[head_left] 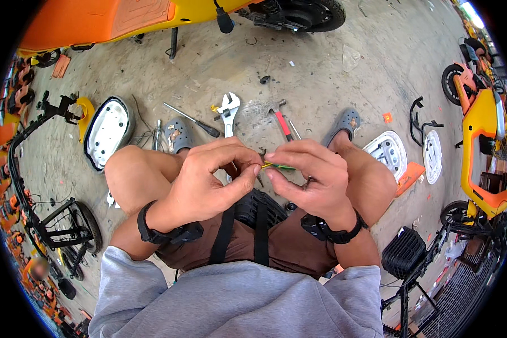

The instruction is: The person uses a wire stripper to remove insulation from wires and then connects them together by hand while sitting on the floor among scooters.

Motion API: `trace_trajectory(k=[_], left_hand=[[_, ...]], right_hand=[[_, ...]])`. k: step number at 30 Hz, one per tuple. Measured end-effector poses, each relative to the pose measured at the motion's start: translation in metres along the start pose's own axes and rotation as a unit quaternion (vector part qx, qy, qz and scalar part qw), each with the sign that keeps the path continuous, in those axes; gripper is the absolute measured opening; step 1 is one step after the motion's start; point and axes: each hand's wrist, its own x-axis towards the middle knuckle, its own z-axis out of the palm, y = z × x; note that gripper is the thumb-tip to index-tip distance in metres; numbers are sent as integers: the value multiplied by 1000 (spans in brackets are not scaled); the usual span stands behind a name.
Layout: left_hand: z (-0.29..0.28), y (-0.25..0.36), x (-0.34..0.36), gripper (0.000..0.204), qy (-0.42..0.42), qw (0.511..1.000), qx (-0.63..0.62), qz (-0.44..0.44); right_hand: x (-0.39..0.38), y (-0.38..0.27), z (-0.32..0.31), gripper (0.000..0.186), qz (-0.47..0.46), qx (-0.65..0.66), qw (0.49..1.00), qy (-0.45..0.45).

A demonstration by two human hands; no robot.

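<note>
My left hand (217, 177) and my right hand (311, 176) meet above my lap, fingertips almost touching. Between them runs a thin yellow-and-green strand (267, 165) that looks like a wire. The left thumb and forefinger pinch its yellow end. My right fingers curl around its green part, which shows between the thumb and forefinger. Small dark bits stick out by the fingertips, too small to make out. Beyond the hands on the floor lie a large adjustable wrench (228, 112), a screwdriver (192, 120) and a red-handled hammer (281, 122).
A yellow-and-orange scooter (200, 14) stands across the far side. White-lined shell parts (108, 134) lie left, and similar white panels (387, 153) right. A black frame with a wheel (67, 231) is at left; another yellow scooter body (479, 152) stands at right.
</note>
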Motion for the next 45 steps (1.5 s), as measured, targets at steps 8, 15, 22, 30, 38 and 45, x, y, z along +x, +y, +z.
trace_trajectory(k=[8,15,22,30,38,45], left_hand=[[4,-6,-2,10,2,1000,28,0],[8,-1,-6,12,38,980,-121,-154],[4,-4,-3,11,72,994,62,62],[4,-8,-7,13,56,984,118,122],[6,-4,-6,13,74,970,163,163],[8,-2,-6,16,85,971,144,171]], right_hand=[[-3,0,4,21,-36,-59,998,8],[-6,-1,15,25,-96,-104,986,85],[-5,4,13,23,-60,-51,996,48],[-3,1,12,18,0,-16,1000,-8],[-5,-6,22,22,-2,-65,997,36],[-4,-11,22,21,4,-61,997,55]])
